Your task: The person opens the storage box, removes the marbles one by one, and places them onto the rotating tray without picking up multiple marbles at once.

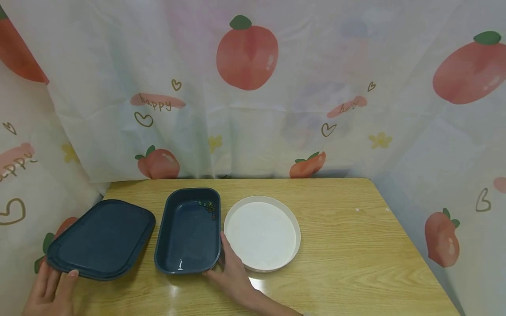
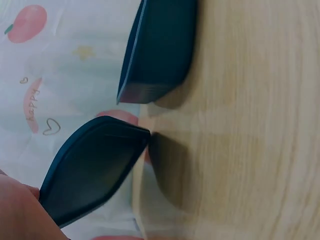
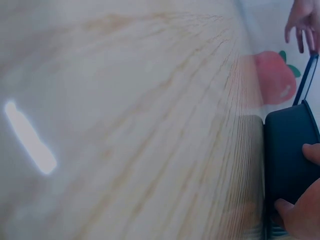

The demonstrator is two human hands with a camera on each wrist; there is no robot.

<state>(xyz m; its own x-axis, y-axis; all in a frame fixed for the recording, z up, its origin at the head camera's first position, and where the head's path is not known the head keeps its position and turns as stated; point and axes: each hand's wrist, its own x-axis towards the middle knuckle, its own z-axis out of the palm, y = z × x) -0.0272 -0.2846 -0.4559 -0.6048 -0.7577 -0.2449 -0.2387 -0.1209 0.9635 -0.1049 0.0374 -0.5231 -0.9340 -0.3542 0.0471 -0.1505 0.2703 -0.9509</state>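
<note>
My left hand [image 1: 51,292] holds a dark blue lid [image 1: 103,239] by its near left corner, thumb on the upper face. In the left wrist view the lid [image 2: 95,170] is tilted, most of it raised over the table with a shadow beside it. A deep dark blue rectangular container [image 1: 161,245] stands uncovered to its right. Several small coloured beads [image 1: 208,206] lie in its far right corner. The right hand [image 1: 234,277] grips the container's near right corner, thumb at the front wall and fingers along the right side, as the right wrist view shows on the container [image 3: 290,150].
A round white shallow tray [image 1: 262,232] stands just right of the container, close to the right hand. The wooden table [image 1: 356,245] extends further right. A fruit-print curtain [image 1: 253,131] encloses the back and both sides.
</note>
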